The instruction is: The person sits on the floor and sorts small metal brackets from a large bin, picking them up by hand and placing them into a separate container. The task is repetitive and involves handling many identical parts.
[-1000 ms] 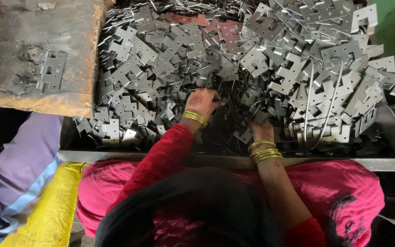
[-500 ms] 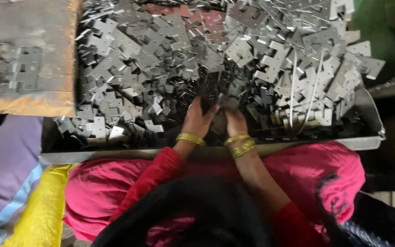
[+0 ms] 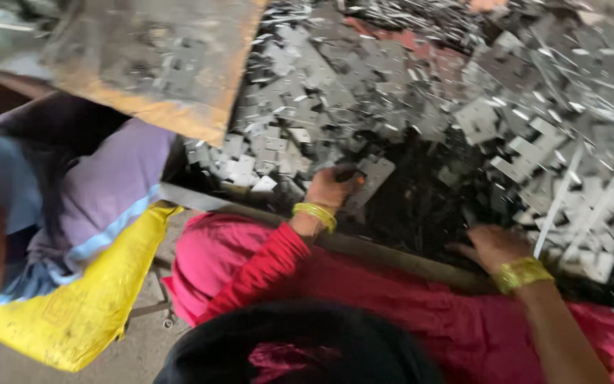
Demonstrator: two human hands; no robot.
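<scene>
Fingers [image 3: 346,181] of the left hand [image 3: 330,190] are closed on a flat metal plate [image 3: 369,178] angling up-right; right hand [image 3: 495,245] lies spread, empty, beside the pile [image 3: 534,135].

left hand [image 3: 330,189]: bare, stack of thin gold-coloured bangles at the wrist, red ribbed sleeve above them | right hand [image 3: 495,247]: bare, broad gold-coloured bangle at the wrist, forearm uncovered | clothing: bright pink cloth across the lap, red top | head: dark hair at lower edge of view
</scene>
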